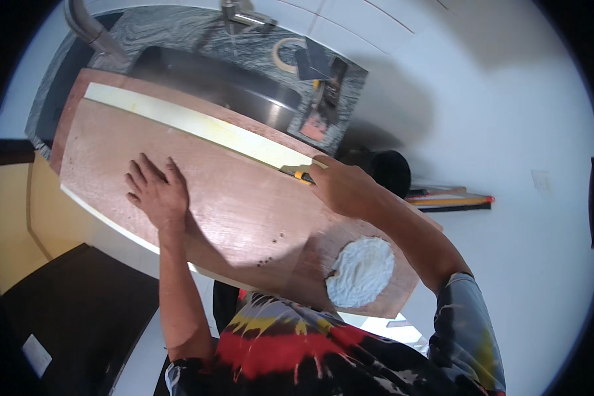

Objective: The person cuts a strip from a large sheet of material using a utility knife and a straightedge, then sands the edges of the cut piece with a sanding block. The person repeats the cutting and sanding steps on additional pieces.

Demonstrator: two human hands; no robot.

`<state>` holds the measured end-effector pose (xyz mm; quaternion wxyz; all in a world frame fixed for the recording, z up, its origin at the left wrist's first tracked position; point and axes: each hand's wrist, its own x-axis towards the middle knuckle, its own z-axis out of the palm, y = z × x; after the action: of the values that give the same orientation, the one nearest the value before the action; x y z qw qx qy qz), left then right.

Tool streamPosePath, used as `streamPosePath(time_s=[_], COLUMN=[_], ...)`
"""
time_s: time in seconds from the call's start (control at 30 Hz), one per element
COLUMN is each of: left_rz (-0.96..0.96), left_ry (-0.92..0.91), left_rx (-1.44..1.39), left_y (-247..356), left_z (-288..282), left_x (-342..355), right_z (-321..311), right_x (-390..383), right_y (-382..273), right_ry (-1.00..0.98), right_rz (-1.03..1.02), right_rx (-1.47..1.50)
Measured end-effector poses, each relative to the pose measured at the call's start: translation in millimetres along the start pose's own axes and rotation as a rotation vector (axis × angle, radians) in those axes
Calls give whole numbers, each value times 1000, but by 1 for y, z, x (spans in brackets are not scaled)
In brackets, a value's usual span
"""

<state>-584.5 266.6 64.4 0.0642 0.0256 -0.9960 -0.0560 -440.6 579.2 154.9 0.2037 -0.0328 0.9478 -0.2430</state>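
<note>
The step in hand seems to be blade work along the pale strip (204,129) that lies along the far side of a reddish-brown wooden board (244,198), itself spread across the counter on the near side of the sink (204,76). The right hand (343,188) is curled round a yellow-and-black cutter (303,176), its front end at the near edge of the strip, close to the right end. The left hand (158,191) is spread palm down on the left half of the board, gripping nothing; how hard it presses, I cannot tell. The next move would call for a firm board and a blade held true to that edge, with fingers clear of its path. A crumpled white cloth (361,272) sits near the right end, apart from both hands. The right hand covers the strip's right tip and most of the cutter's handle, so how far the blade is out, and whether it bites into wood or strip, is hard to make out. Beyond that hand, a black rounded object (393,173) is partly hidden by the forearm.
</note>
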Motion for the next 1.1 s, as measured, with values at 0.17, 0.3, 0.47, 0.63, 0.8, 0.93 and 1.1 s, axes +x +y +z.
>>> streamPosePath(time_s=[0.17,0.3,0.47,0.63,0.8,0.93,1.1], left_rz=[-7,-2,20,73,-26,510,244], left_ry=[-1,-6,59,442,221,-54,-61], left_rx=[10,-3,-47,-728,-1113,-826,-548], left_y=[-13,-10,-21,-40,-46,5,55], left_z=[12,12,11,-13,-58,-45,-33], left_x=[2,2,3,-16,-88,-104,-74], right_z=[4,9,-8,-14,-2,6,23], right_x=[-56,-89,-81,-86,-41,38,157], right_y=[24,26,7,-6,-45,-66,-58], right_ry=[-7,84,-125,102,286,426,443], right_rz=[126,173,394,298,278,107,-171], right_rx=[-60,-48,-122,29,90,115,126])
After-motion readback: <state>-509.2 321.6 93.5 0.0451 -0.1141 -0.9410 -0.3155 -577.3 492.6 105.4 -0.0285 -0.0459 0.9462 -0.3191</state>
